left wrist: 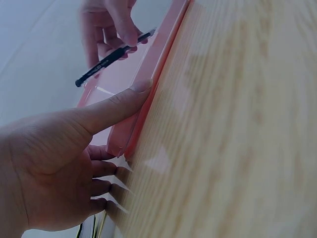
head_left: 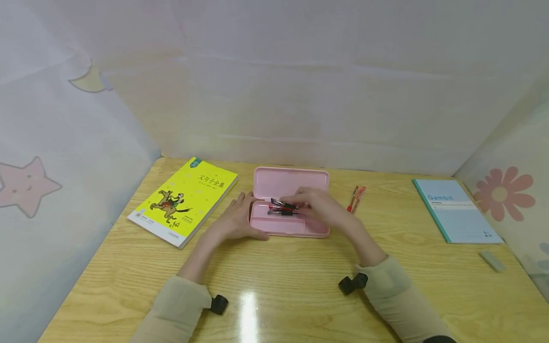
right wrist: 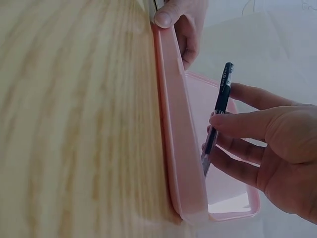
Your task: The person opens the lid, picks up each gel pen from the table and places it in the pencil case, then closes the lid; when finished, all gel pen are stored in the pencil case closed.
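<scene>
An open pink pencil case (head_left: 280, 226) lies on the table with its lid raised at the back. My left hand (head_left: 237, 216) holds its left end, thumb (left wrist: 119, 105) on the front wall and fingers against the side. Over the tray, my right hand (head_left: 317, 205) pinches a black gel pen (right wrist: 223, 99) with a clear barrel between thumb and fingers, tilted in both wrist views. Red and black pens (head_left: 279, 213) show close together at the tray's left part in the head view, partly overlapped by the held pen.
On the wooden table (head_left: 283, 276), a yellow comic book (head_left: 188, 197) lies left of the case. Two orange-red pens (head_left: 357, 197) are to its right. Farther right are a light blue notebook (head_left: 456, 212) and a grey eraser (head_left: 492, 261). A pale curtain (head_left: 279, 95) hangs behind.
</scene>
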Available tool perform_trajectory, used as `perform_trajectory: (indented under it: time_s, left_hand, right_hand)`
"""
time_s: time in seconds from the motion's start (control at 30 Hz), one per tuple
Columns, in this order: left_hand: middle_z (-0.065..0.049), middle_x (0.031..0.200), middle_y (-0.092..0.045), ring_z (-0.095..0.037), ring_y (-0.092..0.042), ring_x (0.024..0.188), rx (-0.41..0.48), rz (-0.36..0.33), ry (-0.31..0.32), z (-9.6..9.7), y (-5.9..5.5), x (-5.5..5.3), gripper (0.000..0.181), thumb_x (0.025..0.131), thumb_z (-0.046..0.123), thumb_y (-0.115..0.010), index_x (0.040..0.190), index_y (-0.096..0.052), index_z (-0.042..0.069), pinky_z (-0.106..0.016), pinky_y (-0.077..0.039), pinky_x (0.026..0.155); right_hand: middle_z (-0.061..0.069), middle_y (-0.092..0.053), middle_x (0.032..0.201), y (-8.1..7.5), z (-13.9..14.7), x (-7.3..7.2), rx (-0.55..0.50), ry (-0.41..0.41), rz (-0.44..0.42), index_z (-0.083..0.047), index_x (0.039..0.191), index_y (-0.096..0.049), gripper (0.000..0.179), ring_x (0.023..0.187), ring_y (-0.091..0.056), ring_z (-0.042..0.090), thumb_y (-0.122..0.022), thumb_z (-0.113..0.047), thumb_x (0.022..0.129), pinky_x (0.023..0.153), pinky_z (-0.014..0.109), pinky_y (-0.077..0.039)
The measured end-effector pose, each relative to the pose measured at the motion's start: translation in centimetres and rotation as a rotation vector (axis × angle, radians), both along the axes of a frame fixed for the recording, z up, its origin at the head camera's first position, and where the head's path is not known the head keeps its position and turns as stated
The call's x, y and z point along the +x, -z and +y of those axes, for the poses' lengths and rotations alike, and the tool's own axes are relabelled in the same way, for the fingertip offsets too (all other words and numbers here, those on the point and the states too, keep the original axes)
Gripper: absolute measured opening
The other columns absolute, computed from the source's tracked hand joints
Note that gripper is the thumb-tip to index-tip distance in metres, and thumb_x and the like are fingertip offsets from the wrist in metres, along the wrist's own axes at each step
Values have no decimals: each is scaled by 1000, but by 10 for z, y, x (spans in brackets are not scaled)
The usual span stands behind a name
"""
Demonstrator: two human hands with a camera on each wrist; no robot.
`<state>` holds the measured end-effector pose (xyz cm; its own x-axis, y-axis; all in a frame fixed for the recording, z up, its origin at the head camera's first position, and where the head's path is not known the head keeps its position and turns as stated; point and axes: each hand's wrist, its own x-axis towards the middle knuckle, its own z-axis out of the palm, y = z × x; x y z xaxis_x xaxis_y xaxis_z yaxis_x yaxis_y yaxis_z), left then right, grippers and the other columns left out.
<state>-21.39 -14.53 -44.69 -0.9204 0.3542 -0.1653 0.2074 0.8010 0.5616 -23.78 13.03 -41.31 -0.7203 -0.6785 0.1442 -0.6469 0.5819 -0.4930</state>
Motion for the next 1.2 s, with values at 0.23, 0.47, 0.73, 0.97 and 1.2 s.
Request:
perform_trajectory:
  time_s: [0.23,0.47,0.73,0.97,1.2]
  left_hand:
    - [-25,170,-20,-46,-9,160,7,-1,6,-1,0,0,115,69,53,-92,157,-30,9,-58,-11,133]
    - [-25,170,-19,-45,-8,161,6,2,6,-1,1,0,114,69,53,-92,156,-31,9,-57,-11,133]
    - [-24,171,-19,-46,-8,161,11,-1,7,1,1,0,114,71,52,-91,156,-30,9,-57,-10,133]
    - [-23,171,-20,-45,-9,161,26,5,5,2,1,0,114,69,52,-92,156,-32,9,-56,-11,133]
    - [-24,171,-19,-44,-8,161,19,2,4,0,-1,1,114,70,51,-92,156,-31,8,-56,-11,133]
  right_hand:
    - [0,-73,99,5,-5,1,98,-11,39,-28,133,-70,48,87,-61,12,-70,0,94,79,29,-54]
    - [0,-72,97,7,-6,2,139,-7,48,-27,131,-72,46,87,-63,13,-67,2,96,81,32,-56]
    - [5,-74,103,-1,12,3,73,41,5,-19,132,-72,47,92,-67,17,-65,7,94,81,33,-58]
    - [11,-72,115,-13,50,1,-58,155,-32,-13,136,-67,40,96,-68,20,-67,-3,97,81,37,-60]
    - [14,-71,121,-15,94,-3,25,226,0,-11,132,-69,35,98,-67,22,-66,-4,98,83,41,-61]
